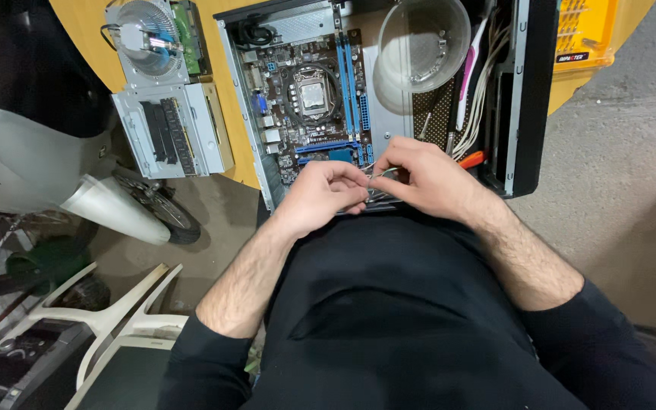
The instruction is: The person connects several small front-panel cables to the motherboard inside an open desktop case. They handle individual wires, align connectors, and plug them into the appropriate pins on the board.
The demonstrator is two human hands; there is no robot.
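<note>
A black top and two dark sleeves fill the bottom of the view. Above them, the left hand (pixel 320 199) and the right hand (pixel 427 178) meet at the near edge of an open computer case (pixel 529 99). Both grips are pinched shut on thin wires (pixel 380 175) held between them. The case lies on a yellow surface (pixel 77 30) and holds a board (pixel 309 99) with blue slots and a clear bowl (pixel 423 42). The wire ends hide under the fingers.
</note>
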